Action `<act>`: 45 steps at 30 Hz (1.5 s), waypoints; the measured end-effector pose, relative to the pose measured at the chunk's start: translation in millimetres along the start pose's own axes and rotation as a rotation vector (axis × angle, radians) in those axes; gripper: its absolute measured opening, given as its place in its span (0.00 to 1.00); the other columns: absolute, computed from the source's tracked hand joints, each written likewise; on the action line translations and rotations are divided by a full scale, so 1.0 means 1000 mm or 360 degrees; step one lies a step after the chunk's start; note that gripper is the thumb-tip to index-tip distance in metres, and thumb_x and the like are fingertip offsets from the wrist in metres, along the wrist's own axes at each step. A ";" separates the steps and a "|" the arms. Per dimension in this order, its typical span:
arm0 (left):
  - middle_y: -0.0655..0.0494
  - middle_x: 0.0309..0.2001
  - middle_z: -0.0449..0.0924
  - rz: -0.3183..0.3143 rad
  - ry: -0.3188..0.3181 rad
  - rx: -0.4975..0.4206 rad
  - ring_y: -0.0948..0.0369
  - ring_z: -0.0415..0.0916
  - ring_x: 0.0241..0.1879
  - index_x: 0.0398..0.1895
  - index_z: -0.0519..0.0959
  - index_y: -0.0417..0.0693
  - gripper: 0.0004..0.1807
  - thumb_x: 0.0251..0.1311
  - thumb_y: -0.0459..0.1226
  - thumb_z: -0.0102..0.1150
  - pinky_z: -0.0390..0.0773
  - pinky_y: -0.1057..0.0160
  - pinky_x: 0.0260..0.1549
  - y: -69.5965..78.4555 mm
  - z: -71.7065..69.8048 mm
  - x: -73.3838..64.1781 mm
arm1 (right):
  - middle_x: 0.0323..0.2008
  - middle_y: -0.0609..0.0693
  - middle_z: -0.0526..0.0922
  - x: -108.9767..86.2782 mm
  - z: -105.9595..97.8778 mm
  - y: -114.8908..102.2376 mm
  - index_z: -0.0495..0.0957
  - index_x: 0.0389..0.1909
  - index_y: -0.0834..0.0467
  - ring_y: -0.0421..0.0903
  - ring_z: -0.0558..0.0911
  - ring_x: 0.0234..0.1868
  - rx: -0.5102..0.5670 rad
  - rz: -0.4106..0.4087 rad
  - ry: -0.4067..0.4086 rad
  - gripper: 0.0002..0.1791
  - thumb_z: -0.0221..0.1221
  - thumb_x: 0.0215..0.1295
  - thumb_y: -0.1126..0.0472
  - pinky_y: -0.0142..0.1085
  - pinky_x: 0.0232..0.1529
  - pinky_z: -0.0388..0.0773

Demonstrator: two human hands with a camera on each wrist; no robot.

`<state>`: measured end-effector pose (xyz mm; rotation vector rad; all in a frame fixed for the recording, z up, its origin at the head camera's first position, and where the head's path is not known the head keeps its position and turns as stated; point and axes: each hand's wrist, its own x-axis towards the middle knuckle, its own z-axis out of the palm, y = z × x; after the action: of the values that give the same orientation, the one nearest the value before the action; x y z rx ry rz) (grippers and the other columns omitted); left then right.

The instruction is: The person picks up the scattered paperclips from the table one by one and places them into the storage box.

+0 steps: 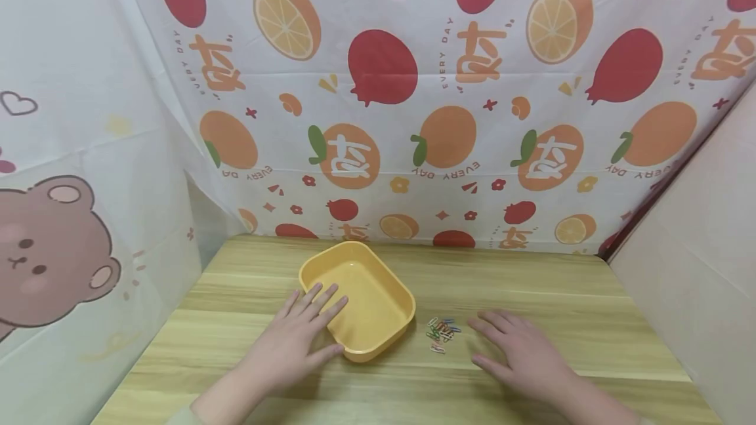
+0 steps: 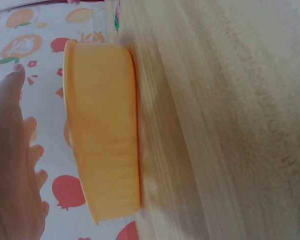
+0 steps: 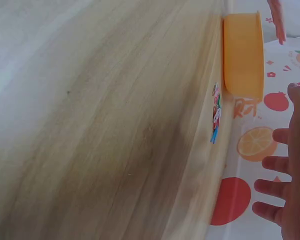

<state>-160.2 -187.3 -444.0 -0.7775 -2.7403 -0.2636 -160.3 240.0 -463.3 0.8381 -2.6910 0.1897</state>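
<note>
A yellow-orange plastic tray (image 1: 378, 310) with raised walls lies on the wooden table, turned at an angle. My left hand (image 1: 295, 346) hovers at its near left side, fingers spread over the rim and nothing held. In the left wrist view the tray's side wall (image 2: 102, 130) stands apart from that hand. Right of the tray lies a small pile of coloured paper clips (image 1: 441, 332), also visible as a thin heap of clips (image 3: 216, 112) in the right wrist view. My right hand (image 1: 525, 356) is just right of the pile, fingers extended and holding nothing.
The wooden table (image 1: 531, 281) ends at a fruit-printed cloth (image 1: 396, 149) hanging behind it. A white cloth with a bear print (image 1: 53, 254) hangs on the left, and a pale panel (image 1: 697, 254) stands along the right edge.
</note>
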 end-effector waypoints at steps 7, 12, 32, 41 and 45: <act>0.60 0.78 0.50 -0.0081 -0.0021 -0.0048 0.52 0.45 0.77 0.76 0.61 0.62 0.41 0.63 0.60 0.59 0.43 0.42 0.73 -0.003 0.005 0.008 | 0.52 0.48 0.83 0.010 0.011 0.002 0.81 0.57 0.48 0.51 0.80 0.55 0.0037 0.0063 -0.0017 0.24 0.65 0.63 0.44 0.54 0.55 0.77; 0.57 0.78 0.52 -0.0079 0.0003 -0.0059 0.50 0.47 0.76 0.76 0.62 0.59 0.40 0.63 0.59 0.59 0.46 0.38 0.72 -0.006 0.009 0.015 | 0.47 0.47 0.84 0.016 0.021 0.003 0.84 0.53 0.51 0.50 0.81 0.51 0.0046 0.0071 -0.0020 0.21 0.67 0.61 0.47 0.52 0.53 0.79; 0.51 0.78 0.51 -0.0108 -0.0054 -0.0061 0.44 0.48 0.76 0.78 0.58 0.59 0.40 0.67 0.63 0.49 0.45 0.36 0.71 -0.029 0.020 0.036 | 0.40 0.44 0.85 0.041 0.048 0.002 0.86 0.45 0.51 0.44 0.83 0.42 0.0075 0.0029 -0.0104 0.13 0.67 0.61 0.51 0.44 0.48 0.81; 0.47 0.77 0.55 -0.0158 -0.0050 -0.0049 0.42 0.49 0.75 0.76 0.62 0.54 0.40 0.68 0.63 0.47 0.46 0.35 0.71 -0.047 0.021 0.051 | 0.38 0.43 0.84 0.045 0.054 -0.002 0.87 0.41 0.50 0.43 0.81 0.39 0.0084 0.0025 -0.0147 0.09 0.68 0.60 0.54 0.43 0.44 0.81; 0.47 0.77 0.54 -0.0190 -0.0060 -0.0070 0.43 0.48 0.75 0.76 0.61 0.53 0.40 0.68 0.63 0.47 0.45 0.35 0.71 -0.053 0.021 0.056 | 0.38 0.43 0.84 0.046 0.054 -0.002 0.87 0.41 0.50 0.43 0.81 0.40 0.0089 0.0029 -0.0173 0.09 0.67 0.61 0.55 0.44 0.45 0.81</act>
<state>-239.3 -199.5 -451.7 -0.6371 -2.8296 -0.3384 -208.8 202.4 -499.1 0.8641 -2.8071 0.2311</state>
